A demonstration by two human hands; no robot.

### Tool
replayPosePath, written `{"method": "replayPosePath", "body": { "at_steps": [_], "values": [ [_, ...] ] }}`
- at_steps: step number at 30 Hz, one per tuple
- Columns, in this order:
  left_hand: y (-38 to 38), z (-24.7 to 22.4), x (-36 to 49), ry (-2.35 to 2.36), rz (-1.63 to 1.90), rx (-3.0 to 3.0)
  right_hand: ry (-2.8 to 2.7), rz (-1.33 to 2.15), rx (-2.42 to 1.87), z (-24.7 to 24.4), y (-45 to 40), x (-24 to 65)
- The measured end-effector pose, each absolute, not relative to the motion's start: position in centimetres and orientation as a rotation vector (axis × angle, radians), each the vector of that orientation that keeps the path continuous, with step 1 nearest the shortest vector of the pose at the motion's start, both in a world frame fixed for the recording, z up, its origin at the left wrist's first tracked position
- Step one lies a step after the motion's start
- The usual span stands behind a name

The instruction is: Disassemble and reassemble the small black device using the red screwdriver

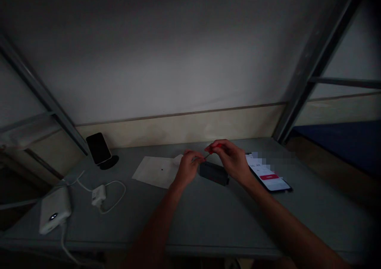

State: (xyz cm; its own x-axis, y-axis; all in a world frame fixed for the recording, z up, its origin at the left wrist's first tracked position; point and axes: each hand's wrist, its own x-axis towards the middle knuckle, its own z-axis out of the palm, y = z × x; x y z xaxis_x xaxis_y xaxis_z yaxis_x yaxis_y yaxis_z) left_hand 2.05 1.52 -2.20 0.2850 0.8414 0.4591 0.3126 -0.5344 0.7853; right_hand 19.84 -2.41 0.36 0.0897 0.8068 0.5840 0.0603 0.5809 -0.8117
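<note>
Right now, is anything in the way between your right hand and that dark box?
Nothing visible stands between the right hand and the dark box. The left hand is close by, at the thin end of the red-handled tool.

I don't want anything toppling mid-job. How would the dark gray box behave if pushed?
The dark gray box is probably stiff, given its straight edges. Lying long and low on the desk, it would likely slide rather than tip or roll.
</note>
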Motion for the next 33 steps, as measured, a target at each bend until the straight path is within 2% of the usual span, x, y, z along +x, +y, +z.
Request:
{"method": "replayPosePath", "body": {
  "at_steps": [5, 21, 33],
  "values": [
    [1.9, -2.4, 2.2, 1.02, 1.24, 1.975, -1.527, 0.499, -0.895, 0.5, -2.4, 19.7],
    [1.7, -1.7, 2.0, 0.95, 0.993, 1.88, -1.625, 0.365, -0.98, 0.4, -2.8, 19.4],
    [1.8, -3.1, 2.0, 0.881, 0.924, 1.703, -1.765, 0.456, -0.881, 1.4, -1.9, 19.8]
  ]
}}
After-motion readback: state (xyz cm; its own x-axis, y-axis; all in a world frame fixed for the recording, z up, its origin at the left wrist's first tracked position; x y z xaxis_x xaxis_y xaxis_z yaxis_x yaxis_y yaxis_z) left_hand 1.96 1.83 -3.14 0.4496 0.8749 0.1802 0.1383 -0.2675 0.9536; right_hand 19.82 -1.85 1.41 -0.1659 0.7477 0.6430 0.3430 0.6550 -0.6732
